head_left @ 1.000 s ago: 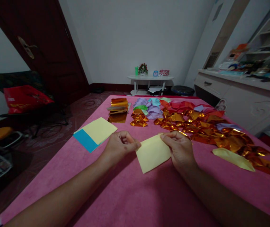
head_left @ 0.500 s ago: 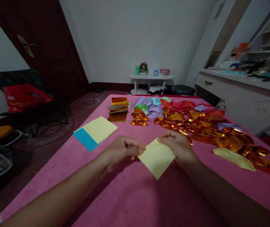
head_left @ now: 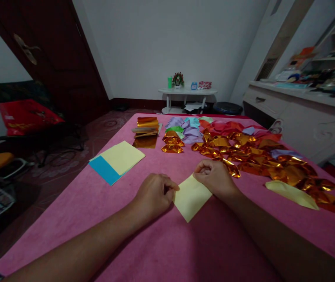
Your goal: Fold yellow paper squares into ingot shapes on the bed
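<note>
A pale yellow sheet of paper (head_left: pixel 191 197) is held between my two hands above the pink cloth, one corner pointing toward me. My left hand (head_left: pixel 156 194) pinches its left corner between thumb and fingers. At the upper edge my right hand (head_left: pixel 216 178) grips it, thumb on top and fingers curled. Left of my hands lies a stack of yellow sheets (head_left: pixel 123 154) with a blue sheet (head_left: pixel 104 170) showing from under it. A folded yellow paper piece (head_left: pixel 292 194) rests on the cloth to the right.
Gold foil folded pieces (head_left: pixel 252 156) cover the table's right side, with purple, red and green ones (head_left: pixel 193 135) behind. A pile of gold foil sheets (head_left: pixel 145 131) sits at the far left. Beyond stand a small white table (head_left: pixel 187 91) and a white cabinet (head_left: pixel 299 111).
My left hand has turned and closed more tightly at the paper's left corner. The sheet and my right hand have shifted slightly left, and the view has moved a little.
</note>
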Tool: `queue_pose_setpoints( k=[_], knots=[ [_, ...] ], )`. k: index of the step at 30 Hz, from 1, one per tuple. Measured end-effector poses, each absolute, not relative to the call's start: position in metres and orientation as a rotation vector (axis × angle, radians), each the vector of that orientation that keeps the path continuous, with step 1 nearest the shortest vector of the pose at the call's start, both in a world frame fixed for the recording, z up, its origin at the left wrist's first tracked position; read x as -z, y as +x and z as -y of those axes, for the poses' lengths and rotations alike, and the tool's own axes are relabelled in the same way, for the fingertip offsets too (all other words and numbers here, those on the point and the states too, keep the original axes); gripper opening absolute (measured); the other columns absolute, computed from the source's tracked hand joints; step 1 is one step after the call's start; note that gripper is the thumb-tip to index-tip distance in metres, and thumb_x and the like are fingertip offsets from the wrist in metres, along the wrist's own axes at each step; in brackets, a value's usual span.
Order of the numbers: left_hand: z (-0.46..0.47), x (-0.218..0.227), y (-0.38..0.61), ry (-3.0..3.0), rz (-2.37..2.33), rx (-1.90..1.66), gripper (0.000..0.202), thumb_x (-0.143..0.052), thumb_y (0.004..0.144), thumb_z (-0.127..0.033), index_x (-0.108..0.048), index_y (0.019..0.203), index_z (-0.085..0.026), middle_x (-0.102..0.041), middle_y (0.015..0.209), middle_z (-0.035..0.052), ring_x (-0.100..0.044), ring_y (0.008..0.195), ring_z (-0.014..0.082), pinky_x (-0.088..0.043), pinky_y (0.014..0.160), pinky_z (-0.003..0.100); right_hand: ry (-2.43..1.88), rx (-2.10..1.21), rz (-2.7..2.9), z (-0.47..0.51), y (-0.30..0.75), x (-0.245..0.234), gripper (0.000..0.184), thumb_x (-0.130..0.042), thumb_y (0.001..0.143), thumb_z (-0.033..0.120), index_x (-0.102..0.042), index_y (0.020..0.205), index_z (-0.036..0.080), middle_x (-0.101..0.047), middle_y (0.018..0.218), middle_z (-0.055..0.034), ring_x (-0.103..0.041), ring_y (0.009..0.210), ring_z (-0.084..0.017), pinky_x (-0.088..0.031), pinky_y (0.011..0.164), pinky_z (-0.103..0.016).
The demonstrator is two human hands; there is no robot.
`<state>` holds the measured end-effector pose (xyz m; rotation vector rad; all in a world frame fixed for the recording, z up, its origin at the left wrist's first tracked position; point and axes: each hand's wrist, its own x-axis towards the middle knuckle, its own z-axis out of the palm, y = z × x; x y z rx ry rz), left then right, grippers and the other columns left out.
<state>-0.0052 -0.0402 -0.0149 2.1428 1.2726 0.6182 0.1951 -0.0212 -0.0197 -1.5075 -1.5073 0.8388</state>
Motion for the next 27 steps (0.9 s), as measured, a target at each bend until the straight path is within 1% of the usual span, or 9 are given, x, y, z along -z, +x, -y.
queue_pose_setpoints(
  k=[4, 6, 9, 13, 15, 17, 20, 24, 27],
  knots=[
    [0.043, 0.015, -0.004, 2.187, -1.334, -0.594, 0.030, -0.049, 0.068, -0.013, -0.075, 0.082, -0.019, -0.072, 0.078, 0.0041, -0.062, 0.068, 0.0157, -0.044, 0.067, 0.027, -1.525, -0.653, 1.702, 0.021, 0.195, 0.022, 0.007, -0.054, 0.061, 0.014, -0.059, 0.058, 0.017, -0.052, 0.049, 0.0031, -0.045, 0.046, -0.010, -0.032, 0.043, -0.020],
    [0.044, 0.014, -0.002, 2.189, -1.360, -0.556, 0.028, -0.049, 0.069, -0.014, -0.074, 0.080, -0.019, -0.071, 0.073, 0.0034, -0.061, 0.063, 0.0147, -0.042, 0.062, 0.025, -1.535, -0.547, 1.780, 0.022, 0.194, 0.022, 0.011, -0.051, 0.061, 0.011, -0.060, 0.058, 0.017, -0.052, 0.049, 0.0032, -0.045, 0.047, -0.010, -0.032, 0.045, -0.020],
    [0.043, 0.012, 0.002, 2.188, -1.426, -0.501, 0.023, -0.051, 0.075, -0.025, -0.073, 0.074, -0.017, -0.068, 0.066, 0.0042, -0.057, 0.056, 0.0142, -0.036, 0.054, 0.025, -1.551, -0.440, 1.850, 0.023, 0.193, 0.020, 0.013, -0.049, 0.061, 0.010, -0.060, 0.059, 0.018, -0.052, 0.051, 0.0031, -0.045, 0.048, -0.010, -0.033, 0.047, -0.020],
    [0.040, 0.009, 0.007, 2.252, -1.516, -0.465, 0.027, -0.054, 0.080, -0.038, -0.070, 0.072, -0.019, -0.068, 0.066, 0.0043, -0.058, 0.058, 0.0159, -0.032, 0.054, 0.026, -1.589, -0.354, 1.912, 0.025, 0.192, 0.017, 0.013, -0.050, 0.065, 0.012, -0.061, 0.062, 0.019, -0.058, 0.059, 0.0010, -0.050, 0.054, -0.012, -0.035, 0.052, -0.022],
    [0.040, 0.008, 0.007, 2.301, -1.523, -0.463, 0.023, -0.055, 0.080, -0.037, -0.071, 0.079, -0.020, -0.069, 0.070, 0.0037, -0.059, 0.061, 0.0167, -0.033, 0.056, 0.026, -1.612, -0.273, 1.961, 0.027, 0.193, 0.017, 0.013, -0.051, 0.066, 0.012, -0.062, 0.064, 0.020, -0.061, 0.065, 0.0000, -0.052, 0.059, -0.013, -0.035, 0.054, -0.023],
    [0.041, 0.009, 0.006, 2.366, -1.441, -0.484, 0.022, -0.053, 0.083, -0.034, -0.070, 0.092, -0.025, -0.071, 0.079, 0.0029, -0.061, 0.068, 0.0171, -0.036, 0.060, 0.026, -1.631, -0.191, 2.001, 0.028, 0.193, 0.016, 0.013, -0.052, 0.067, 0.013, -0.063, 0.066, 0.021, -0.063, 0.070, -0.0002, -0.053, 0.062, -0.013, -0.034, 0.055, -0.024],
    [0.042, 0.009, 0.004, 2.504, -1.286, -0.461, 0.027, -0.046, 0.089, -0.031, -0.067, 0.105, -0.032, -0.072, 0.088, 0.0016, -0.064, 0.077, 0.0176, -0.039, 0.066, 0.027, -1.639, -0.138, 2.030, 0.029, 0.194, 0.018, 0.013, -0.053, 0.069, 0.012, -0.063, 0.067, 0.021, -0.062, 0.072, -0.0003, -0.054, 0.066, -0.014, -0.034, 0.057, -0.024],
    [0.037, 0.007, 0.008, 2.689, -1.272, -0.266, 0.035, -0.035, 0.093, -0.035, -0.067, 0.106, -0.032, -0.070, 0.079, 0.0043, -0.064, 0.070, 0.0197, -0.038, 0.060, 0.028, -1.648, -0.101, 2.086, 0.030, 0.191, 0.018, 0.014, -0.052, 0.072, 0.011, -0.062, 0.068, 0.020, -0.062, 0.076, -0.0017, -0.055, 0.076, -0.016, -0.036, 0.064, -0.026],
    [0.034, 0.005, 0.013, 2.757, -1.294, -0.156, 0.033, -0.036, 0.093, -0.033, -0.062, 0.114, -0.032, -0.070, 0.078, 0.0048, -0.064, 0.066, 0.0198, -0.037, 0.057, 0.028, -1.651, -0.053, 2.120, 0.031, 0.188, 0.017, 0.016, -0.051, 0.073, 0.009, -0.060, 0.067, 0.020, -0.062, 0.077, -0.0025, -0.055, 0.079, -0.017, -0.036, 0.067, -0.027]
  ],
)
